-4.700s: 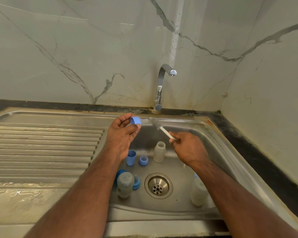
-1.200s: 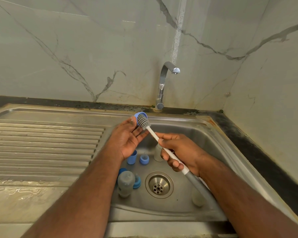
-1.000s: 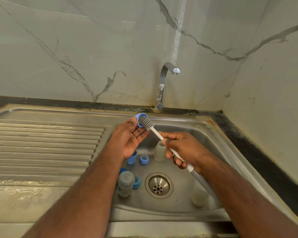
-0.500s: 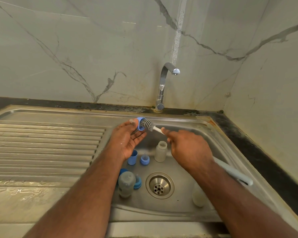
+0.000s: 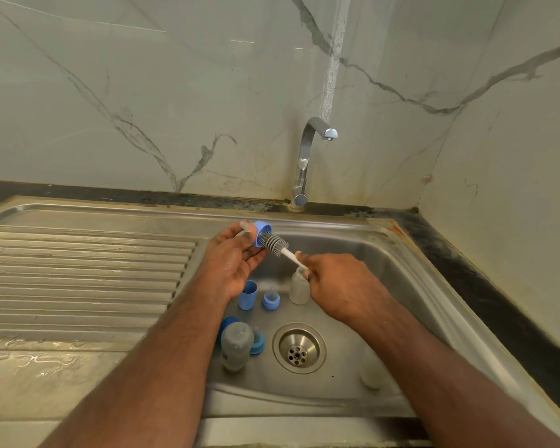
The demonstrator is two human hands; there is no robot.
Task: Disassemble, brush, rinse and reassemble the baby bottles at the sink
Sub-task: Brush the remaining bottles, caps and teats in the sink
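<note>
Left hand point(image 5: 232, 263) holds a blue bottle collar with its teat point(image 5: 262, 233) above the sink's back-left rim, thumb and fingers curled around it, clear teat tip poking out toward the drainboard. Right hand point(image 5: 340, 286) pinches the white handle of the bottle brush point(image 5: 277, 245), grey bristle head pushed into the collar's open side. Collar looks like light, stiff plastic, likely slick when wet; best held by the ring edge, not the soft teat, which would probably deform. In the sink basin point(image 5: 337, 253) stand a blue cap point(image 5: 248, 295), another collar with teat point(image 5: 270, 299), and a clear bottle point(image 5: 299, 287); a second bottle point(image 5: 236, 345) sits near the drain point(image 5: 299, 347). Tap point(image 5: 307, 156) shows no water.
</note>
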